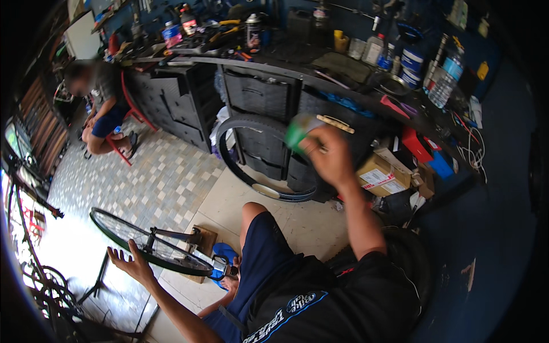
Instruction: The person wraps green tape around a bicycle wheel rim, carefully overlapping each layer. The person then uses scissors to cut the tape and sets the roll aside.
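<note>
A spoked bicycle wheel [171, 259] sits tilted in a metal stand [197, 243] on the floor to my left. My left hand [132, 264] is open beside the wheel, fingers spread; whether it touches the rim I cannot tell. My right hand [329, 157], raised in front of the cabinets, is closed around a green object [295, 134] with a pale upper part. Motion smears it too much to name its kind. Behind that hand, a bicycle tyre [231, 157] leans upright against the cabinet drawers.
Bottles, cans and tools crowd the long workbench [286, 67]. Cardboard boxes [384, 173] stand below its right end. A person [103, 100] sits on a red chair [127, 94] at the far left. A wooden block [206, 237] lies under the stand; bicycle parts [48, 286] fill the left edge.
</note>
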